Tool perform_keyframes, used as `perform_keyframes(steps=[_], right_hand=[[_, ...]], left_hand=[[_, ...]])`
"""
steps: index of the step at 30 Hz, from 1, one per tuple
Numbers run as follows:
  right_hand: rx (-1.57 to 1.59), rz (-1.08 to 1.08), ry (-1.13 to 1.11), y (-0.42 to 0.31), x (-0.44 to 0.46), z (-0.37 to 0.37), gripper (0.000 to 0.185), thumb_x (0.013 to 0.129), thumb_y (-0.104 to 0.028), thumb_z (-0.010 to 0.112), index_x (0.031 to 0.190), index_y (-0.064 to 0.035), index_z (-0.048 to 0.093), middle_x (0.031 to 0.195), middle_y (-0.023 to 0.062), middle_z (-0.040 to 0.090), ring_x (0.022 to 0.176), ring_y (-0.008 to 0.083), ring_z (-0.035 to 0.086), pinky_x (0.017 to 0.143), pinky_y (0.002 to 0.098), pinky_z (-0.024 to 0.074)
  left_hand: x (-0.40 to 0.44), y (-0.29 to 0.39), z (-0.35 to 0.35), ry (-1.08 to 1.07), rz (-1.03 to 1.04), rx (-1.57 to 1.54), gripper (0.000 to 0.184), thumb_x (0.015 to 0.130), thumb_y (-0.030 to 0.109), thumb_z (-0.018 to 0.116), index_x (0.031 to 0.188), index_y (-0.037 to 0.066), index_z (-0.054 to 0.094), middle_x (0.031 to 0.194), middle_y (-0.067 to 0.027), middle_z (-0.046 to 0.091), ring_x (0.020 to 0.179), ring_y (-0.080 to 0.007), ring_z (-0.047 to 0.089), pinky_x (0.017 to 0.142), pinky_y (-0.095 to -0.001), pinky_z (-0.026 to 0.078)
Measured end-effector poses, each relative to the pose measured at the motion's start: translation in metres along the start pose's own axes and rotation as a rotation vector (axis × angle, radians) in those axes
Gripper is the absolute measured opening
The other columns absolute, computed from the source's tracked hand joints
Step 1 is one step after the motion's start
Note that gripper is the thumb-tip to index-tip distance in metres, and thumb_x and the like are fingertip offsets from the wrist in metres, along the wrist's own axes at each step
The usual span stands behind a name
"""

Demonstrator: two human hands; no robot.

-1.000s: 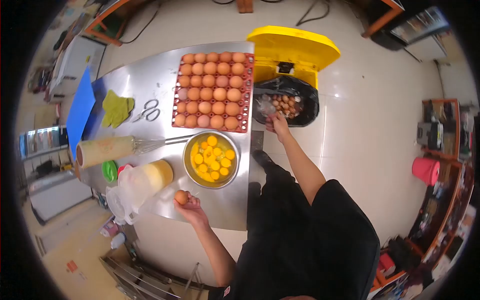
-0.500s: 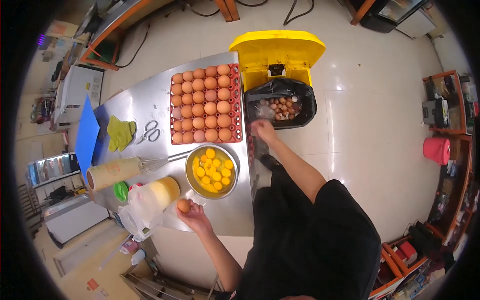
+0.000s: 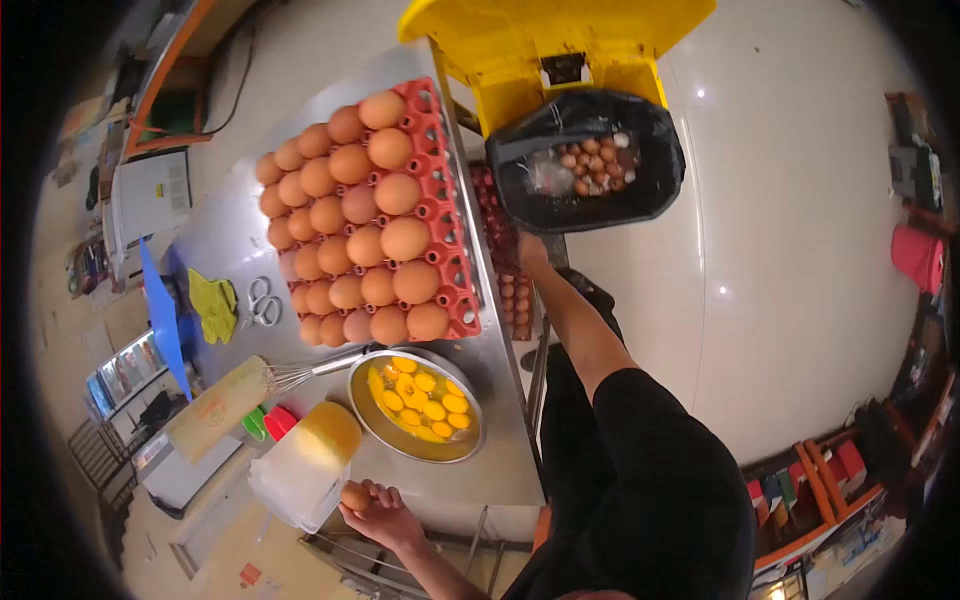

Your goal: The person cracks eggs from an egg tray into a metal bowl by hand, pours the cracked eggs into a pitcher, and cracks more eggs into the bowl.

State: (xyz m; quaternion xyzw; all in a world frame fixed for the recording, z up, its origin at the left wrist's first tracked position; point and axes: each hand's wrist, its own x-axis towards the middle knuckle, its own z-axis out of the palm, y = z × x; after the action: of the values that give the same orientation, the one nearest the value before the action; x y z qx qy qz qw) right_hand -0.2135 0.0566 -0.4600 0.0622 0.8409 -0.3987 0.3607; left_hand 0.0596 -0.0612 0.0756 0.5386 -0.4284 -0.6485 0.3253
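My left hand (image 3: 378, 512) is closed around a brown egg (image 3: 355, 496), held beside the table's near corner and a plastic jug (image 3: 310, 465) of yellow liquid. A metal bowl (image 3: 478, 430) of several cracked eggs with whole yolks stands on the table, a whisk (image 3: 315, 370) lying against it. My right hand (image 3: 531, 250) is low beside the table edge, near the bin and trays under the table; its fingers are mostly hidden. A red tray (image 3: 455, 270) full of brown eggs (image 3: 405, 239) sits on the table.
A yellow bin (image 3: 560, 30) with a black liner (image 3: 640, 200) stands open beside the table, eggshells (image 3: 600, 165) inside. More eggs (image 3: 515, 305) sit below the table. Scissors (image 3: 262, 303), a green cloth (image 3: 212, 305) and a cylindrical container (image 3: 215, 410) lie farther along the steel tabletop (image 3: 470, 485).
The head view has shifted and tilted, so the egg tray and bin appear larger. My left hand keeps its egg. My right hand stays low by the table edge and bin, now less visible.
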Motion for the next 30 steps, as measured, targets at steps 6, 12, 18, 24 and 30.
perform_keyframes(steps=[6, 12, 18, 24, 30], right_hand=[[0.027, -0.038, -0.027, -0.033, -0.021, 0.012, 0.036, 0.090, -0.030, 0.058, 0.120, -0.0122, 0.064, 0.108, 0.0233, 0.068, 0.101, 0.0427, 0.064, 0.088, 0.0491, 0.0514], [0.262, -0.217, -0.064, -0.076, -0.022, 0.025, 0.038, 0.089, -0.031, 0.061, 0.121, -0.0108, 0.064, 0.108, 0.0227, 0.068, 0.102, 0.0419, 0.064, 0.089, 0.0480, 0.0512], [0.049, 0.022, -0.274, -0.083, 0.021, 0.040, 0.058, 0.090, -0.039, 0.058, 0.138, -0.0064, 0.051, 0.117, 0.0281, 0.064, 0.109, 0.0376, 0.064, 0.092, 0.0457, 0.0508], [0.168, 0.134, -0.194, -0.028, -0.044, -0.022, 0.059, 0.095, -0.047, 0.050, 0.138, -0.0061, 0.050, 0.124, 0.0243, 0.062, 0.114, 0.0392, 0.061, 0.097, 0.0449, 0.0474], [0.597, 0.197, 0.044, -0.018, -0.162, -0.164, 0.027, 0.097, -0.020, 0.055, 0.120, -0.0070, 0.060, 0.113, 0.0122, 0.065, 0.092, 0.0205, 0.065, 0.078, 0.0334, 0.0517]], left_hand=[[0.013, -0.015, 0.007, -0.034, -0.009, 0.076, 0.037, 0.100, 0.046, 0.045, 0.105, 0.010, 0.054, 0.080, -0.0030, 0.055, 0.055, -0.0099, 0.045, 0.046, -0.0242, 0.038], [0.023, -0.021, 0.018, -0.037, 0.004, 0.155, 0.042, 0.101, 0.048, 0.041, 0.105, 0.008, 0.054, 0.080, -0.0025, 0.055, 0.053, -0.0098, 0.043, 0.045, -0.0243, 0.037], [0.018, -0.032, 0.026, 0.029, 0.002, 0.197, 0.040, 0.101, 0.047, 0.042, 0.107, 0.009, 0.054, 0.081, -0.0020, 0.054, 0.052, -0.0094, 0.041, 0.045, -0.0236, 0.037], [0.012, -0.020, 0.021, -0.006, -0.021, 0.105, 0.036, 0.100, 0.045, 0.042, 0.108, 0.010, 0.052, 0.080, -0.0013, 0.052, 0.054, -0.0092, 0.040, 0.047, -0.0241, 0.035], [-0.007, -0.009, 0.027, -0.016, -0.096, -0.117, 0.036, 0.099, 0.046, 0.047, 0.106, 0.012, 0.055, 0.084, -0.0006, 0.055, 0.061, -0.0090, 0.045, 0.054, -0.0238, 0.038]])
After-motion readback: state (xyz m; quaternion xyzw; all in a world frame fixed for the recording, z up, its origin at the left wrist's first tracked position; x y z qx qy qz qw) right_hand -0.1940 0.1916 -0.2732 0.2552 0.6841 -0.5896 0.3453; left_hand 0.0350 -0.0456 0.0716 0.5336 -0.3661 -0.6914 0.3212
